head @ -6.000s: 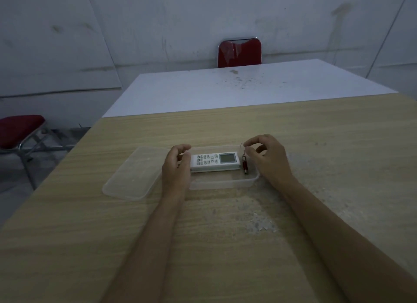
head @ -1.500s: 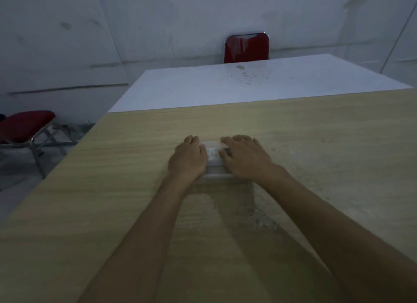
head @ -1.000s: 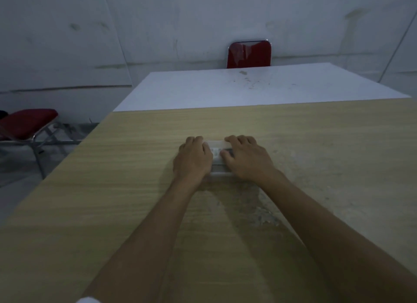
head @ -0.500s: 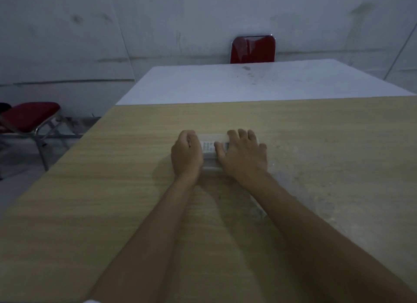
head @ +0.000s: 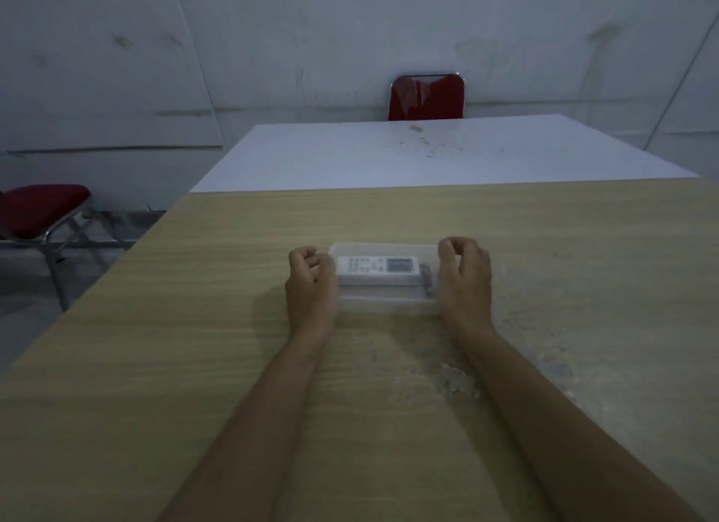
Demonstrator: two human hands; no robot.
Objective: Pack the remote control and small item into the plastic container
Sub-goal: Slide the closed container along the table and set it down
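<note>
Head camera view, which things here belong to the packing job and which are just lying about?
Part of the job: plastic container, lid on; remote control inside; small item beside it; left hand; right hand.

Just about: wooden table, white table, red chairs, crumbly debris.

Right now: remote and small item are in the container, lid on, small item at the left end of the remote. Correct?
Not quite. The head view shows the small item at the right end of the remote, next to the right hand. The rest holds: both sit in the container, lid on.
</note>
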